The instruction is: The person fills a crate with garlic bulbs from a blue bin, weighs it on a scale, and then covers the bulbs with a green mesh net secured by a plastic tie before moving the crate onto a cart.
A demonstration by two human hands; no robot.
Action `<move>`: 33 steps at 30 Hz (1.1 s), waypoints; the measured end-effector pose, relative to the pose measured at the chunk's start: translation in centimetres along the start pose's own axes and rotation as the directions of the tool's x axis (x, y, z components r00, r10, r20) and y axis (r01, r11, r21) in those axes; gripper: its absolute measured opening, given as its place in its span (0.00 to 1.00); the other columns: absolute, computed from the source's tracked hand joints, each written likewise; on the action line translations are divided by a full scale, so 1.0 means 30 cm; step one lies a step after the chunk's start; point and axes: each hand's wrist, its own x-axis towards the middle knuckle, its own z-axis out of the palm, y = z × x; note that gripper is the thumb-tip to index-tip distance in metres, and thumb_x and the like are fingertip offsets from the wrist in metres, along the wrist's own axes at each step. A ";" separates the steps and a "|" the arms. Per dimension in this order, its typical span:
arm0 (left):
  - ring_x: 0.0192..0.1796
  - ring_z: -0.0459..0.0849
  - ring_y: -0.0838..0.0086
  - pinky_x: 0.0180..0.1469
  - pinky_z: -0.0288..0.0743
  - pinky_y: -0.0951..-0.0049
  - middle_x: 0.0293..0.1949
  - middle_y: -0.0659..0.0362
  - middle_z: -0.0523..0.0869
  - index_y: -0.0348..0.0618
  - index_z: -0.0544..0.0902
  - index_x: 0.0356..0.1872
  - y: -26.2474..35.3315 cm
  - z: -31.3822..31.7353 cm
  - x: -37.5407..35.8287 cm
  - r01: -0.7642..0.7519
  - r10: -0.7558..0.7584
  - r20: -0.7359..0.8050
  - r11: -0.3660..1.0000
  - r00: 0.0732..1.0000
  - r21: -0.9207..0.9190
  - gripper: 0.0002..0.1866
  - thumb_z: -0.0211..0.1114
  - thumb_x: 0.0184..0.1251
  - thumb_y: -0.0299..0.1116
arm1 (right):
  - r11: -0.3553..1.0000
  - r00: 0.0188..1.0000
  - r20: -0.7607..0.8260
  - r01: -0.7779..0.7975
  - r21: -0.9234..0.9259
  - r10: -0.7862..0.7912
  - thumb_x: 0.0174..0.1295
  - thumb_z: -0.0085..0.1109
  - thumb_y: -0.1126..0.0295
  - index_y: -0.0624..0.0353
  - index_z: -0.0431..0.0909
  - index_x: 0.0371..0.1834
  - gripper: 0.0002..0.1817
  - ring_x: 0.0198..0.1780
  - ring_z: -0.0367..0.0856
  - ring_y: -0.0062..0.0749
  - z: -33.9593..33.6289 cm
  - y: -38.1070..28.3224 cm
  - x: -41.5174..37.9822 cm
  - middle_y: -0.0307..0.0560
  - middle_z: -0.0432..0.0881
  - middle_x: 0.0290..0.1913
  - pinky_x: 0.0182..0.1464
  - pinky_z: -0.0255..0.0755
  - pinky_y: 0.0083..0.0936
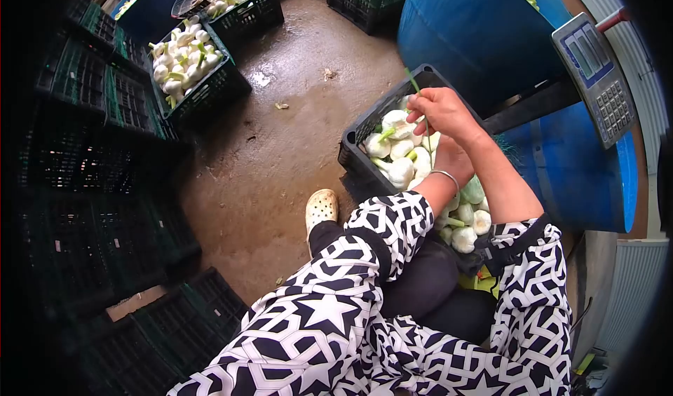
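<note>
A black crate (359,138) full of white bulbs (401,172) with short green stems stands in front of my knees. Over its right part is my right hand (442,112), its fingers pinched on a thin green strand (413,80) that runs up past the crate's rim and down toward the bulbs. My left hand (453,159), with a bracelet at the wrist, is just below it among the bulbs; its fingers are mostly hidden. More bulbs (464,239) lie nearer my lap, between my forearms.
Crates of bulbs (184,63) stand at the upper left and top. Stacked dark crates (84,235) line the left side. Blue tubs (470,31) and a scale (596,73) are on the right. My shoe (322,207) rests on the wet brown floor (280,137).
</note>
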 end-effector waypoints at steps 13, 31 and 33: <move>0.71 0.64 0.56 0.76 0.44 0.50 0.56 0.57 0.76 0.37 0.85 0.36 -0.036 -0.115 -0.015 -0.596 0.561 0.208 0.778 0.801 0.198 0.12 0.56 0.64 0.34 | 0.906 0.727 -0.660 0.127 0.404 0.192 0.71 0.51 0.50 0.56 0.76 0.28 0.21 0.12 0.55 0.14 -0.457 0.498 0.027 0.30 0.63 0.15 0.14 0.47 0.19; 0.41 0.77 0.70 0.44 0.71 0.70 0.39 0.55 0.81 0.37 0.80 0.47 -0.088 -0.104 0.080 0.535 -0.281 0.517 0.717 0.809 -0.447 0.21 0.55 0.67 0.45 | 0.771 0.963 0.009 0.211 0.601 -0.271 0.75 0.47 0.56 0.58 0.73 0.17 0.27 0.19 0.61 0.14 0.014 0.245 -0.809 0.31 0.68 0.16 0.24 0.58 0.19; 0.43 0.77 0.64 0.46 0.71 0.66 0.41 0.50 0.81 0.33 0.79 0.48 -0.112 -0.101 0.156 0.537 -0.315 0.645 0.824 0.696 -0.178 0.19 0.51 0.63 0.36 | 0.815 0.891 0.016 0.408 0.412 -0.454 0.73 0.49 0.59 0.59 0.70 0.16 0.25 0.17 0.68 0.29 0.116 0.121 -0.740 0.38 0.71 0.15 0.26 0.63 0.27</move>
